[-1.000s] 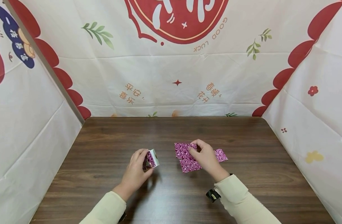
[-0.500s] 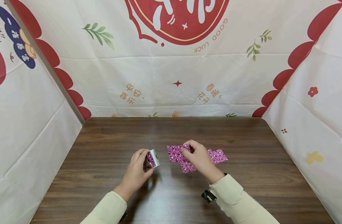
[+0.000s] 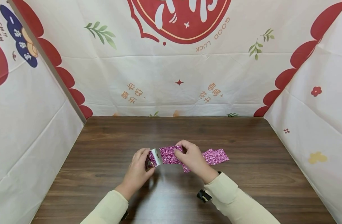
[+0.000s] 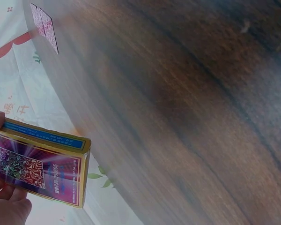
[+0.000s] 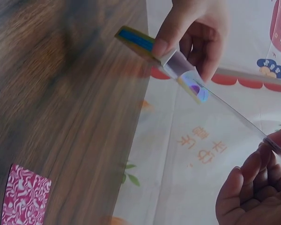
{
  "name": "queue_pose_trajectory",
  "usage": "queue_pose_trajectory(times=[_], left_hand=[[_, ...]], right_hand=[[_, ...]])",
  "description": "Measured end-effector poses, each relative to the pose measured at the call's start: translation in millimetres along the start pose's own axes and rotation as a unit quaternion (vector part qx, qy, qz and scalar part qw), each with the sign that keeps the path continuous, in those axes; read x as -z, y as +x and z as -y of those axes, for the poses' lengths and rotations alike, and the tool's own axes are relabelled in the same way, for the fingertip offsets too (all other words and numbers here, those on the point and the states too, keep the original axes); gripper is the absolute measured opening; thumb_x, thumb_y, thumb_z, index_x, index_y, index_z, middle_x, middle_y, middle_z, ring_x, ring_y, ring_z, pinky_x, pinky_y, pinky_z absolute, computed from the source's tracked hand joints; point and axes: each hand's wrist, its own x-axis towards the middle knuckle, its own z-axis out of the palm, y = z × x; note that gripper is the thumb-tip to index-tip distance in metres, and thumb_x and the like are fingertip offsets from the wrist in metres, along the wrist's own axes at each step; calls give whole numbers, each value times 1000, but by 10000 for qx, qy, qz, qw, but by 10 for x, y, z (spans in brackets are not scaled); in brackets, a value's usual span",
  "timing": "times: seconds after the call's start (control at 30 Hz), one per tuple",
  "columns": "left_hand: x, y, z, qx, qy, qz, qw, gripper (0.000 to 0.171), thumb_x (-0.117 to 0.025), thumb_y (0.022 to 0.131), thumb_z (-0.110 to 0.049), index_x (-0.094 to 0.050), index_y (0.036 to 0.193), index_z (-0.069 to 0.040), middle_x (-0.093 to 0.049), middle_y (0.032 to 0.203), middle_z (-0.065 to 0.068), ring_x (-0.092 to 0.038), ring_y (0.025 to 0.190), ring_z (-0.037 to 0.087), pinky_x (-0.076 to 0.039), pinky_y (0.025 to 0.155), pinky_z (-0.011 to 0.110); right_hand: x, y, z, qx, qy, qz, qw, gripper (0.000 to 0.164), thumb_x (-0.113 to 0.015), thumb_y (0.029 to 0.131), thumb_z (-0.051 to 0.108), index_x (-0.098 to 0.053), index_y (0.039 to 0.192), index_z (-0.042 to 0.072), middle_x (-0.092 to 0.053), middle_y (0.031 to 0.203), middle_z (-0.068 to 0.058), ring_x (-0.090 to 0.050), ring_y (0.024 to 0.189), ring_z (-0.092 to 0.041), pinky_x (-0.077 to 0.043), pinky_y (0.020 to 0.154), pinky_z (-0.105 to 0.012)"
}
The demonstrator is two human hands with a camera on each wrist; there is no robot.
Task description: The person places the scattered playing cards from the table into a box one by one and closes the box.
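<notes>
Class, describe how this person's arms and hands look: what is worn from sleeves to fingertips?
The left sleeve and right sleeve are long, plain and pale cream. A black wrist device with a small pale mark shows beside the right one; a black edge peeks out by the left. The left hand and right hand wear no gloves.

The table [image 3: 117, 133] shows smooth, glossy wood grain. Above it, the box [image 4: 40, 164] looks like shiny cardboard, the held card [image 3: 168, 155] like smooth paper. Behind the table hangs creased, matt cloth [image 3: 154, 73].
</notes>
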Motion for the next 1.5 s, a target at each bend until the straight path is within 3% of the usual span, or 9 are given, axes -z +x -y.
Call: queue_pose_trajectory(times=[0.93, 1.23, 1.5], left_hand=[[-7, 1, -16, -186, 51, -62, 9998, 68, -79, 62, -8, -49, 122, 1, -48, 120, 14, -45, 112, 27, -39, 95, 40], [-8, 3, -24, -162, 61, -10, 9998, 69, -79, 64, -11, -47, 124, 2, -47, 121, 14, -44, 112, 27, -39, 95, 40], [-8, -1, -32, -172, 61, 2, 9998, 69, -79, 64, -12, -47, 123, 3, -47, 120, 14, -44, 112, 27, -40, 93, 40]], right_hand=[[-262, 81, 79, 164, -253, 255, 9992, 5, -58, 78, 14, -59, 82, 18, -49, 59, 3, -41, 48, -8, -39, 45, -25], [-306, 87, 101, 261, -290, 419, 9984, 6, -57, 79, 15, -58, 83, 11, -49, 56, 3, -38, 43, -6, -38, 40, -24], [-311, 93, 108, 313, -476, 420, 9975, 5, -58, 79, 17, -58, 82, 12, -50, 56, 4, -40, 43, -7, -38, 40, -25]])
